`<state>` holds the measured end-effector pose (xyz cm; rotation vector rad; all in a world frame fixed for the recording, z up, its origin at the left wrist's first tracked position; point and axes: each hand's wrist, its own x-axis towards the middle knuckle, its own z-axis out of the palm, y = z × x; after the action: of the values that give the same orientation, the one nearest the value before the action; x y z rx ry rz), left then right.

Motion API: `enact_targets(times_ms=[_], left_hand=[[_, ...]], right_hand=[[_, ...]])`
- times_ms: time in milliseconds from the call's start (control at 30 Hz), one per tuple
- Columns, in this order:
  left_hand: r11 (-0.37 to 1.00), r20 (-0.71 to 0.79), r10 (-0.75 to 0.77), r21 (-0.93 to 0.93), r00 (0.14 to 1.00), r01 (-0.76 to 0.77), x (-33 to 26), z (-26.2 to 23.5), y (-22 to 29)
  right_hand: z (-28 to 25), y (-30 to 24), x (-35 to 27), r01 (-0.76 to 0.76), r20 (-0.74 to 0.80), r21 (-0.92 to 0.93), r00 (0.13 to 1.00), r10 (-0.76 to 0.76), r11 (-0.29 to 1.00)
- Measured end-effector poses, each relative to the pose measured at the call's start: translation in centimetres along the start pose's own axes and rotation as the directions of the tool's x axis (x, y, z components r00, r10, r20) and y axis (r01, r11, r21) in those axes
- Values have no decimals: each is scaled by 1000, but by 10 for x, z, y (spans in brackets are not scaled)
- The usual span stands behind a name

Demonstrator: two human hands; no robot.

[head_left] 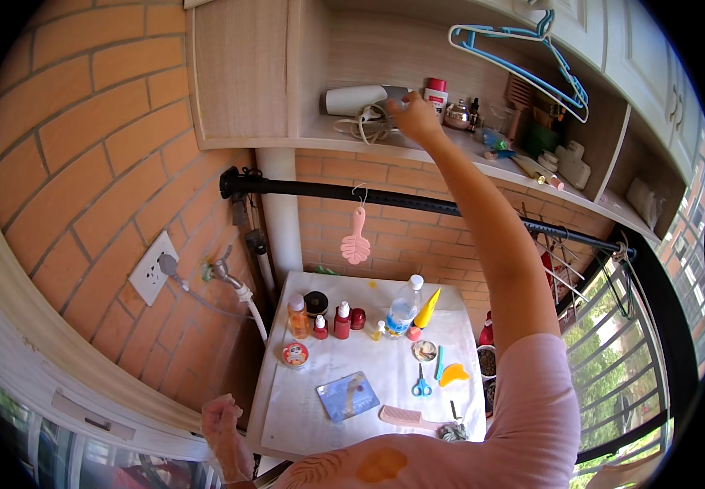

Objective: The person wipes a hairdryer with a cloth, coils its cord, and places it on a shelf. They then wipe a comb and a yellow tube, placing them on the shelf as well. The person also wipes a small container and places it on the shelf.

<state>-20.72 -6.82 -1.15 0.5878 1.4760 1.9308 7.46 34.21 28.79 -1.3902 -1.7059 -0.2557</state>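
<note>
My right hand [414,116] is raised to the upper shelf with fingers apart and slightly bent. It is in front of the grey end of a white hair dryer [354,101]; whether it touches the dryer cannot be made out. The dryer's pale cord [366,128] lies coiled by the shelf edge. Just right of the hand stands a white bottle with a red cap [436,99]. Low at the left, my left hand [221,421] hangs beside the table, its fingers loosely curled with nothing visible in them.
The shelf [475,151] also bears a round jar [457,115] and a wooden comb [519,91]. Hangers [524,65] hang above, a pink brush [356,238] from the black rail [418,201]. Bottles, scissors [422,383], a blue packet [348,397] and a pink comb [405,417] lie on the white table [304,416].
</note>
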Motion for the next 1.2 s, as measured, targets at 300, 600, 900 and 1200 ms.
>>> enact_targets(times_ms=[300,600,900,1200], left_hand=[[998,5,51,38,999,-51,-1,2,-8],[999,34,24,32,999,-25,0,9,-11],[999,38,-33,17,999,33,-9,0,-10],[998,53,-43,37,998,41,-15,4,-4]], right_hand=[[-8,-22,-12,202,53,12,978,-202,979],[0,-37,15,162,250,-141,960,-124,977],[1,-4,17,-76,215,134,976,46,988],[6,12,-3,-459,283,658,886,368,597]])
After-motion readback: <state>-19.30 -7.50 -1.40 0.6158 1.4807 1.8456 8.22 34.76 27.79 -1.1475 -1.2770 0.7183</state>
